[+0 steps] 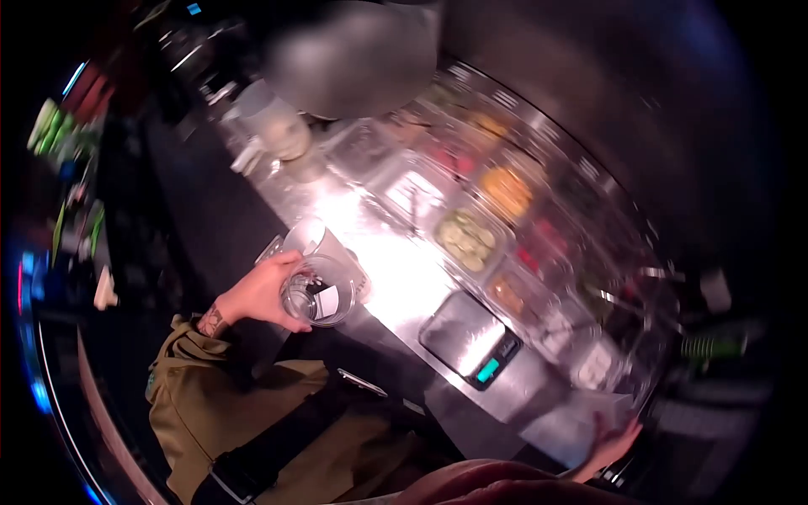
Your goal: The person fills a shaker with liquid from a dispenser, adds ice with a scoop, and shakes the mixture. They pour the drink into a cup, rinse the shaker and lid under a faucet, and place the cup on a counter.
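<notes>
My left hand (265, 290) is wrapped around the side of a clear round plastic container (337, 296), with its open mouth facing up. A small white patch, perhaps a label, shows inside it. Just behind the container stands a pale, cup-like vessel (316, 240). My right hand (614, 444) is at the lower right by the counter's end, beside a translucent sheet or tub (572, 421). Blur hides whether its fingers grip this. Between the hands, a digital scale (461, 332) with a lit green display lies on the metal counter.
Clear tubs of food line the counter's far side, including cucumber slices (465, 240), an orange food (507, 192) and a red food (539, 244). A large blurred metal dome (353, 63) hangs at the top. A green-striped item (714, 347) is at the far right.
</notes>
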Action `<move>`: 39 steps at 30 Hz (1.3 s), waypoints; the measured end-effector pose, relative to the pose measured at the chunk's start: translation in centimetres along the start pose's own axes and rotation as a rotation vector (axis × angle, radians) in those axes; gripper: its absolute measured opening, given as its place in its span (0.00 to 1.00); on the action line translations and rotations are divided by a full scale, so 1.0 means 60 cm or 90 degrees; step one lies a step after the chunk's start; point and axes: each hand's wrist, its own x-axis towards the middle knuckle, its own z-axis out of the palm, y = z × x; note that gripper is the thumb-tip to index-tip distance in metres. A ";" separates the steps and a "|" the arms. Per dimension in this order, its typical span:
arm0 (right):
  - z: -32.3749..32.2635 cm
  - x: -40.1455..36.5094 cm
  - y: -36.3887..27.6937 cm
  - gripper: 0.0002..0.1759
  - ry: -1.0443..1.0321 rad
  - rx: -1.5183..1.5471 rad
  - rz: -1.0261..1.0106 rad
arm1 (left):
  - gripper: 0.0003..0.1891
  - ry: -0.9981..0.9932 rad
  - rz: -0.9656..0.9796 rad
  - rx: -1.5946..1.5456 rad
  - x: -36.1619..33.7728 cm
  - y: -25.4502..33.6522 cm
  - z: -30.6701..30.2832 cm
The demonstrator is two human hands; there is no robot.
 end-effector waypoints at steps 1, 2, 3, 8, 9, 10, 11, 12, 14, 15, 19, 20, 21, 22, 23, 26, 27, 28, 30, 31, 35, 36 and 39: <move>0.000 0.036 -0.107 0.45 -0.118 0.187 0.134 | 0.38 0.024 -0.030 0.032 -0.033 -0.012 -0.016; -0.001 0.076 -0.222 0.44 -0.220 0.343 0.127 | 0.38 0.049 -0.068 0.032 -0.063 -0.024 -0.031; -0.002 0.116 -0.336 0.44 -0.327 0.492 0.143 | 0.38 0.071 -0.103 0.030 -0.094 -0.040 -0.046; 0.145 0.197 -0.799 0.45 -0.695 0.957 -0.133 | 0.39 0.142 -0.312 -0.013 -0.271 -0.233 -0.046; 0.173 0.190 -0.895 0.45 -0.722 0.958 -0.146 | 0.38 0.175 -0.346 -0.063 -0.304 -0.283 -0.049; 0.197 0.175 -0.990 0.45 -0.750 0.961 -0.155 | 0.35 0.207 -0.368 -0.111 -0.349 -0.362 -0.031; 0.220 0.156 -1.085 0.44 -0.765 0.931 -0.145 | 0.32 0.308 -0.412 -0.227 -0.377 -0.408 -0.034; 0.226 0.138 -1.182 0.42 -0.793 0.962 -0.074 | 0.25 0.388 -0.449 -0.451 -0.444 -0.561 0.053; 0.253 0.108 -1.357 0.40 -0.863 1.061 -0.026 | 0.17 0.555 -0.516 -0.597 -0.473 -0.663 0.035; 0.267 0.096 -1.441 0.39 -0.869 1.066 -0.031 | 0.15 0.599 -0.571 -0.623 -0.469 -0.660 -0.026; 0.318 0.073 -1.725 0.33 -0.853 0.969 -0.118 | 0.21 0.705 -0.590 -0.667 -0.510 -0.874 -0.089; 0.333 0.075 -1.792 0.33 -0.925 1.016 -0.077 | 0.22 0.726 -0.607 -0.647 -0.497 -0.888 -0.144; 0.351 0.074 -1.857 0.32 -0.997 1.062 -0.032 | 0.22 0.745 -0.624 -0.625 -0.492 -0.916 -0.188; 0.375 0.074 -1.920 0.32 -0.998 1.042 -0.080 | 0.23 0.756 -0.613 -0.635 -0.492 -0.958 -0.221; 0.405 0.075 -1.976 0.32 -0.998 1.017 -0.123 | 0.23 0.762 -0.601 -0.650 -0.487 -1.004 -0.240; 0.499 0.074 -2.142 0.31 -1.033 0.975 -0.142 | 0.23 0.709 -0.689 -0.755 -0.472 -1.154 -0.306; 0.518 0.082 -2.201 0.31 -1.098 0.986 -0.069 | 0.23 0.678 -0.743 -0.797 -0.472 -1.202 -0.331; 0.535 0.102 -2.270 0.30 -1.154 1.003 0.002 | 0.23 0.655 -0.756 -0.838 -0.472 -1.250 -0.371; 0.592 0.138 -2.401 0.28 -1.139 0.968 -0.043 | 0.21 0.608 -0.775 -0.917 -0.465 -1.332 -0.467; 0.622 0.154 -2.469 0.28 -1.100 0.979 -0.068 | 0.18 0.599 -0.839 -0.865 -0.456 -1.382 -0.528; 0.665 0.373 -2.781 0.26 -0.800 1.105 -0.137 | 0.21 0.684 -0.549 -0.600 -0.407 -1.625 -0.874; 0.667 0.438 -2.858 0.27 -0.732 1.099 -0.122 | 0.25 0.627 -0.499 -0.509 -0.364 -1.611 -1.035; 0.813 0.520 -3.126 0.30 -0.396 0.958 -0.136 | 0.39 0.620 -0.396 -0.322 -0.277 -1.837 -1.289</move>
